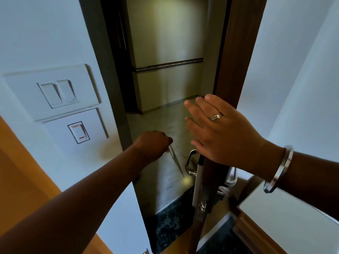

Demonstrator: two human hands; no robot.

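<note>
Right hand point(220, 132) lies flat, fingers straight, on the door's point(236, 52) free edge above its handle point(187, 163); left hand point(152, 143) grips a thin metal blade point(176, 161) in the open doorway point(165, 110).

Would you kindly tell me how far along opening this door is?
Done: the wooden door already stands ajar, with the corridor floor visible beyond. In hand: the right hand lies flat at the door's edge above the lever handle, while the left hand grips a thin pointed metal tool. Left: probably swinging the door wider and stepping through.
</note>
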